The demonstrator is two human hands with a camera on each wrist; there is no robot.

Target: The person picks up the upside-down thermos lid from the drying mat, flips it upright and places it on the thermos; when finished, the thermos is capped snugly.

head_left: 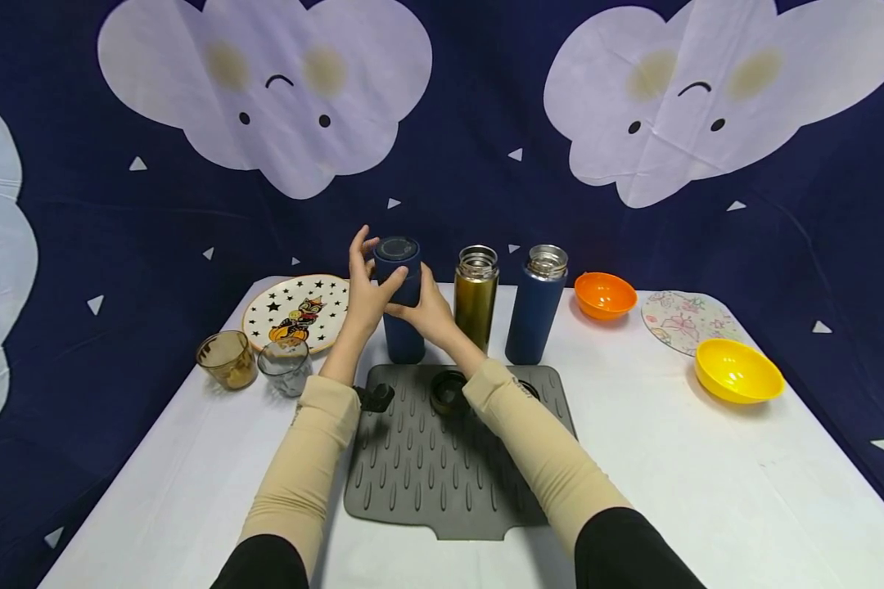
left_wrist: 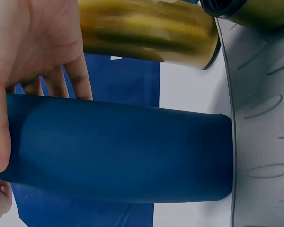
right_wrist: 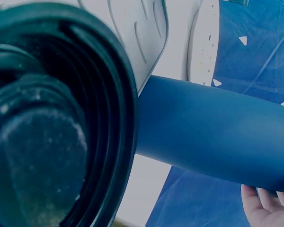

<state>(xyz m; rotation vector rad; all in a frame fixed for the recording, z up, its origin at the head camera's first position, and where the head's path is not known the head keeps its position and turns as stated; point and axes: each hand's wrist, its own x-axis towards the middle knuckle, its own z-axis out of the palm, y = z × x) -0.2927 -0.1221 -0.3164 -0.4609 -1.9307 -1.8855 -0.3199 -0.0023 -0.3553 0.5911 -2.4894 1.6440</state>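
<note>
A blue thermos bottle (head_left: 403,337) with its lid (head_left: 398,249) on stands upright right behind the grey mat. My left hand (head_left: 368,288) holds its upper part from the left, thumb across the front and index finger raised. Lower down, my right hand (head_left: 429,312) grips it from the right; its thumb (left_wrist: 0,137) crosses the front in the left wrist view. To the right stand a gold bottle (head_left: 475,303) and a second blue bottle (head_left: 535,315), both without lids. A black-rimmed lid (head_left: 448,394) lies on the mat, large in the right wrist view.
The grey ridged mat (head_left: 427,483) lies in front. At left are an amber glass (head_left: 227,360), a clear glass (head_left: 287,368) and a cartoon plate (head_left: 265,315). An orange bowl (head_left: 606,296), a floral plate (head_left: 681,319) and a yellow bowl (head_left: 739,372) stand at right.
</note>
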